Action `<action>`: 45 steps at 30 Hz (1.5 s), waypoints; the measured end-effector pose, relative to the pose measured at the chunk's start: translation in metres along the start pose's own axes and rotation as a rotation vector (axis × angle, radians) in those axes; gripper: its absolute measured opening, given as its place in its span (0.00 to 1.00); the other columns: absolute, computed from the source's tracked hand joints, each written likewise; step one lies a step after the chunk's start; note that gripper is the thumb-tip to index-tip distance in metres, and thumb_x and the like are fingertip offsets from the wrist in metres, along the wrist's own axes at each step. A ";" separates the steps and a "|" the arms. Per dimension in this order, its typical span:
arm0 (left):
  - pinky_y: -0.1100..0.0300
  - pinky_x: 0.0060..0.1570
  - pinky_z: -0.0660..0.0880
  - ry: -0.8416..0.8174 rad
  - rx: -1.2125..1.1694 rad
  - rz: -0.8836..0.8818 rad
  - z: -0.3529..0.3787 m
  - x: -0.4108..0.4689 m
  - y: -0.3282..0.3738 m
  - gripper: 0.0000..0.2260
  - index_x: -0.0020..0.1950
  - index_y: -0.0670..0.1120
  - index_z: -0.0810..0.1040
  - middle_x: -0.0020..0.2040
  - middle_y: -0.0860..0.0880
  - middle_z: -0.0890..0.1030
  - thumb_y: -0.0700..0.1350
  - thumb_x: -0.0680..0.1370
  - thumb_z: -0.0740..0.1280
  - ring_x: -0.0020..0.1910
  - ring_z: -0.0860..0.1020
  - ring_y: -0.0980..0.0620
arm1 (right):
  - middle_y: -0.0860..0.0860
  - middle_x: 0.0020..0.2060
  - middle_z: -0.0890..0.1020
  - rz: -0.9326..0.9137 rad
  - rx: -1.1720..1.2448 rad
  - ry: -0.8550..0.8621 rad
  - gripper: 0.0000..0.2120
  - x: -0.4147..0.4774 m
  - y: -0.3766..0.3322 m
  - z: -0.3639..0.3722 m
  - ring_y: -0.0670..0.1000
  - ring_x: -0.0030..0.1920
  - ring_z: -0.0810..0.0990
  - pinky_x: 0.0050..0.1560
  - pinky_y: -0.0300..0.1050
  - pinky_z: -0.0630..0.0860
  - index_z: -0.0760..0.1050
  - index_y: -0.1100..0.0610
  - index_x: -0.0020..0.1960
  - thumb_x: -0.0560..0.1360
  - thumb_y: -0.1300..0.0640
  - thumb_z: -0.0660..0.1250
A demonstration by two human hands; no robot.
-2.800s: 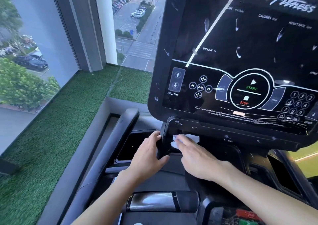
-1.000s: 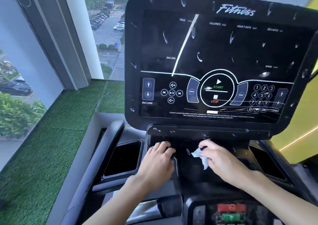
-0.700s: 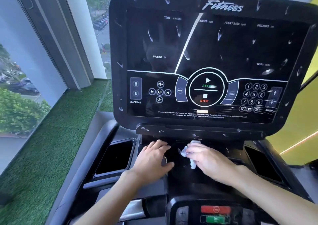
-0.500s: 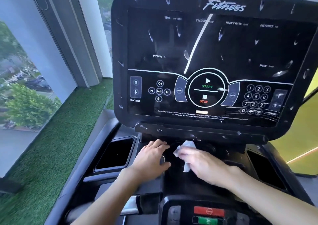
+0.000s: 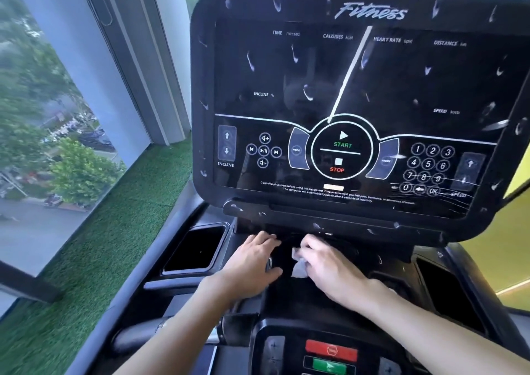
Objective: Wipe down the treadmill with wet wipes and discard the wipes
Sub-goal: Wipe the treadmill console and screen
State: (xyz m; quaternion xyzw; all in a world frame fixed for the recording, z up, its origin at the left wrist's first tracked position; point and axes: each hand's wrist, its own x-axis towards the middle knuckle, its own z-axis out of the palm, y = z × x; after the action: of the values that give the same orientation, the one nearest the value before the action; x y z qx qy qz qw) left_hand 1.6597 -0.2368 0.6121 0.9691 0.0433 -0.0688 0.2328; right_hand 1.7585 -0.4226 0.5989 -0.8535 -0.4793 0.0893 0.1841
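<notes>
Wipe (image 5: 299,263) sits bunched at lower centre of the frame, pinched in the right hand (image 5: 329,268) against the dark ledge (image 5: 289,297) under the console (image 5: 344,93), apparently to scrub it. The left hand (image 5: 252,262) rests flat beside it, fingers relaxed, probably bracing.

The black treadmill's (image 5: 289,300) wide glossy console (image 5: 355,96) stands tilted up, its dark screen flecked with droplets, "Fitness" lettered along the top edge, START and STOP marked at centre. Just beneath it, against the dark panel between two recessed side trays (image 5: 186,271), a crumpled white wet wipe (image 5: 298,262) sits bunched in a person's right hand (image 5: 329,268).
</notes>
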 end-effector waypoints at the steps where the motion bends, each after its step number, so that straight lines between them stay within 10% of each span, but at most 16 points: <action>1: 0.56 0.71 0.62 0.013 0.006 -0.016 0.001 -0.001 0.005 0.33 0.76 0.51 0.66 0.71 0.50 0.67 0.65 0.74 0.64 0.70 0.66 0.47 | 0.47 0.48 0.70 0.006 -0.004 -0.009 0.08 -0.001 -0.001 0.002 0.51 0.49 0.74 0.49 0.43 0.71 0.79 0.59 0.53 0.80 0.64 0.60; 4: 0.51 0.66 0.66 0.050 0.127 -0.084 0.006 0.001 0.025 0.33 0.70 0.57 0.69 0.65 0.50 0.68 0.74 0.71 0.58 0.64 0.66 0.46 | 0.46 0.48 0.72 0.028 0.069 -0.002 0.08 -0.004 -0.004 -0.002 0.48 0.51 0.74 0.53 0.46 0.73 0.79 0.54 0.56 0.80 0.59 0.62; 11: 0.51 0.62 0.65 0.170 0.172 -0.144 0.017 0.005 0.037 0.13 0.62 0.56 0.75 0.63 0.49 0.66 0.56 0.78 0.64 0.63 0.66 0.43 | 0.37 0.62 0.75 0.063 0.317 -0.042 0.23 -0.029 -0.005 -0.017 0.40 0.56 0.77 0.61 0.34 0.72 0.76 0.49 0.68 0.76 0.65 0.64; 18: 0.54 0.58 0.69 0.206 0.092 -0.090 0.016 0.005 0.025 0.17 0.62 0.55 0.75 0.59 0.53 0.70 0.57 0.75 0.66 0.60 0.69 0.48 | 0.40 0.77 0.60 -0.137 -0.037 -0.226 0.26 -0.017 -0.007 -0.023 0.41 0.77 0.52 0.77 0.39 0.54 0.62 0.51 0.78 0.81 0.54 0.61; 36: 0.63 0.72 0.57 0.193 -0.112 0.037 0.016 -0.007 0.002 0.23 0.71 0.43 0.71 0.71 0.49 0.70 0.46 0.76 0.66 0.72 0.65 0.50 | 0.40 0.80 0.51 0.018 0.009 -0.311 0.30 -0.023 -0.001 -0.018 0.38 0.78 0.44 0.73 0.27 0.41 0.57 0.52 0.80 0.80 0.65 0.56; 42: 0.62 0.72 0.59 0.176 -0.087 0.031 0.015 -0.008 0.002 0.23 0.71 0.44 0.71 0.71 0.49 0.70 0.46 0.76 0.65 0.71 0.66 0.48 | 0.31 0.74 0.54 0.080 0.099 -0.321 0.24 -0.022 0.000 -0.028 0.22 0.69 0.44 0.72 0.26 0.45 0.69 0.54 0.75 0.82 0.66 0.52; 45: 0.61 0.71 0.60 0.166 -0.064 0.011 0.015 -0.008 0.003 0.24 0.71 0.44 0.71 0.70 0.49 0.70 0.48 0.75 0.64 0.70 0.67 0.48 | 0.35 0.76 0.53 0.077 0.146 -0.459 0.21 -0.031 -0.003 -0.032 0.31 0.75 0.46 0.78 0.37 0.45 0.64 0.51 0.78 0.85 0.57 0.53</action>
State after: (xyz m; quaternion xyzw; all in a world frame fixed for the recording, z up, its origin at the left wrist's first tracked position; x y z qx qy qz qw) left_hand 1.6507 -0.2469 0.6016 0.9638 0.0595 0.0145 0.2594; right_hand 1.7507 -0.4548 0.6285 -0.8129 -0.4680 0.3220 0.1281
